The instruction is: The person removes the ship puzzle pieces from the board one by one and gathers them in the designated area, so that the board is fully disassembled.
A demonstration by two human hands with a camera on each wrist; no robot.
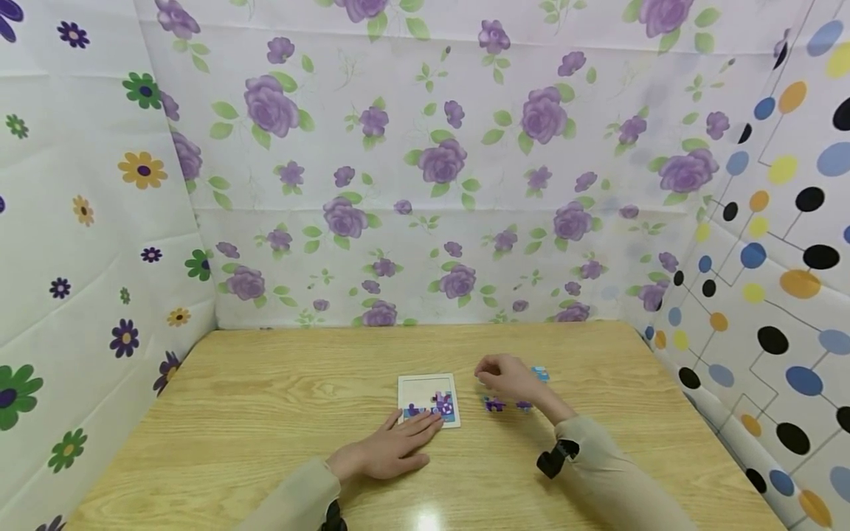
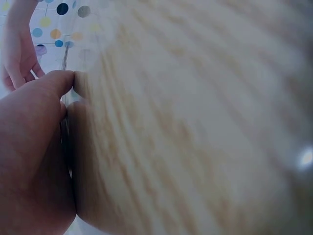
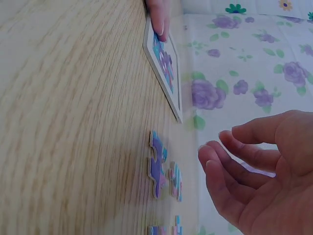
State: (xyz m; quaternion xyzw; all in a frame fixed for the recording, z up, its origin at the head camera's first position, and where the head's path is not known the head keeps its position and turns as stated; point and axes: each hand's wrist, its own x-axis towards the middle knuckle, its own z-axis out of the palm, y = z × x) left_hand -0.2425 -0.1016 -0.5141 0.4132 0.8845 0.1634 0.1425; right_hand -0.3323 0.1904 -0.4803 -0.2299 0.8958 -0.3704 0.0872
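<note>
Left hand (image 1: 390, 448), fingers straight, likely steadies the puzzle tray (image 1: 418, 389) beneath, while the right hand (image 1: 511, 377), loosely curled, seemingly empty, hovers near loose pieces (image 1: 494, 404).

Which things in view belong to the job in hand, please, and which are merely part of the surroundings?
Part of the job:
- white puzzle tray
- jigsaw pieces inside it
- loose jigsaw pieces
- left hand, at the tray's near edge
- right hand, near the loose pieces

Surroundings:
- wood-grain table
- purple-rose backdrop
- daisy-print cloth
- polka-dot cloth
</note>
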